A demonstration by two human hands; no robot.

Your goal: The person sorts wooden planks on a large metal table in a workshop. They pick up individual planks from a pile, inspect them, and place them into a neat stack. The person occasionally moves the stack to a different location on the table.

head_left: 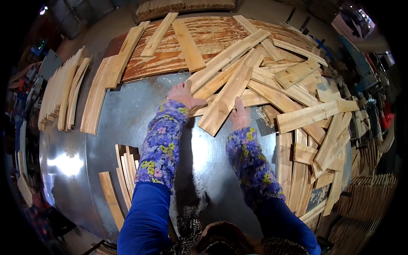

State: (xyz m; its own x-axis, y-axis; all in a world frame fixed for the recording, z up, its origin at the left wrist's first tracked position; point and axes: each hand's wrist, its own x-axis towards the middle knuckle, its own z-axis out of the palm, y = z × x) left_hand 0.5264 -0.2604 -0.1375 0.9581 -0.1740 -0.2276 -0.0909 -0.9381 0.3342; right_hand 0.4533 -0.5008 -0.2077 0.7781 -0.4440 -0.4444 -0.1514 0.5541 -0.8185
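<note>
My left hand [182, 94] lies at the near end of a long pale wooden board [229, 57], fingers stretched out and thumb spread to the right over neighbouring wood. My right hand [240, 114] is at the right edge of another wooden board [226, 102], with a finger stretched forward along it; its other fingers are partly hidden. That board slants away from me, its near end jutting over the metal tabletop [208, 157]. Both boards are part of a loose, crossed pile of boards [293, 91] reaching to the right. Floral sleeve covers hide my wrists.
Stacked slats [63, 89] stand at the far left, beside overlapping boards [97, 95]. A small group of narrow boards [125, 165] lies left of my left forearm. Behind is a rough reddish-brown wooden sheet [153, 63]. More boards [293, 170] lie right of my right forearm.
</note>
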